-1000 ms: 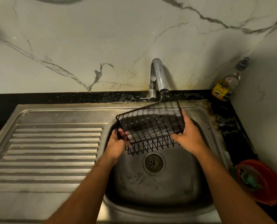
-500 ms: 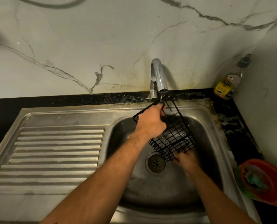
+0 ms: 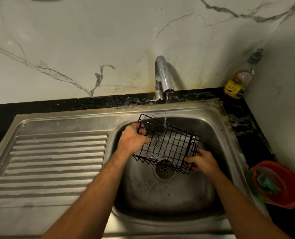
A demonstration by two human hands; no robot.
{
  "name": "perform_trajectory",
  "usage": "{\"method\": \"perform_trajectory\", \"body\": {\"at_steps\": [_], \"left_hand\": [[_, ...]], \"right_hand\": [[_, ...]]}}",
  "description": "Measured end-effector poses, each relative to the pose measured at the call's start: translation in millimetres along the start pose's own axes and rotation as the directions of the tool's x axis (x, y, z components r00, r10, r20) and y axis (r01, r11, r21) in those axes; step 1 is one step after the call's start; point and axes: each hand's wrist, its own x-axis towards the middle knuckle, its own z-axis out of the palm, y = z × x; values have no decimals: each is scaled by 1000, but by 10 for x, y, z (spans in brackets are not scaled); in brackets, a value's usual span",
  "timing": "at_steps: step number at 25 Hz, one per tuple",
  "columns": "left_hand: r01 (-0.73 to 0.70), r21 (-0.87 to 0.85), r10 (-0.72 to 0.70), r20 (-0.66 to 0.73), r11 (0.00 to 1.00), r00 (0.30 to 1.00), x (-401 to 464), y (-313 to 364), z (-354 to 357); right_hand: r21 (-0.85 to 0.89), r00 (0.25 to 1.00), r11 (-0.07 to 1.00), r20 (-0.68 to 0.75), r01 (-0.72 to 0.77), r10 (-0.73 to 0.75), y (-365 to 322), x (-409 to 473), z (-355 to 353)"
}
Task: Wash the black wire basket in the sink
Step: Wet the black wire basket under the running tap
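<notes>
The left hand (image 3: 132, 140) is gripping the black wire basket (image 3: 167, 145) at its far-left corner, and the right hand (image 3: 201, 162) is clasping its near-right corner, tilting it under the tap (image 3: 163, 77), above the sink (image 3: 212, 121) drain. Rinsing is seemingly underway; no scrubbing is showing.

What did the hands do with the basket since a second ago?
Both hands kept hold and turned the basket: left hand moved up to its far-left corner, right hand dropped to the near-right corner. It now lies flatter under the tap. Sink and bottle stayed.
</notes>
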Motion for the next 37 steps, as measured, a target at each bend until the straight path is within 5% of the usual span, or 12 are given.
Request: {"method": "perform_trajectory", "body": {"at_steps": [2, 4, 6, 8, 10, 12, 14, 18, 23, 26, 31, 37], "left_hand": [[8, -93, -7, 11, 996, 1000, -7, -99, -18], [62, -327, -54, 34, 943, 998, -18, -132, -35], [198, -624, -175, 100, 756, 980, 3, -149, -74], [284, -768, -282, 141, 574, 949, 61, -226, -129], [349, -800, -378, 167, 488, 911, 88, -299, -183], [457, -671, -432, 221, 583, 875, 59, -376, -181], [515, -513, -429, 286, 687, 857, -28, -416, -146], [420, -513, -336, 252, 749, 908, -96, -505, -150], [365, -707, -237, 278, 606, 931, -118, -556, -138], [253, -700, -156, 201, 668, 967, -146, -544, -42], [148, -682, -69, 142, 716, 987, -106, -585, 2], [5, -615, 44, 65, 788, 997, -42, -552, -63]], "right_hand": [[59, 997, 996, -38, 63, -61, -17, -28, -24], [307, 987, 938, -35, 160, -157, -125, -111, -68], [501, 967, 841, 32, 204, -254, -314, -174, -164], [485, 923, 829, 102, 280, -371, -635, -337, -235], [226, 894, 892, 139, 391, -427, -898, -399, -247], [43, 872, 882, 136, 470, -471, -1065, -437, -218], [44, 877, 883, 109, 466, -468, -1091, -441, -211], [25, 936, 938, 63, 345, -346, -911, -351, -271], [145, 972, 964, -103, 223, -210, -741, -307, -203], [-8, 973, 987, -172, 158, -157, -829, -208, -214], [-574, 832, 747, -192, 335, -520, -1355, -104, -161], [-552, 726, 569, 100, 609, -681, -2161, -36, -61]]}}
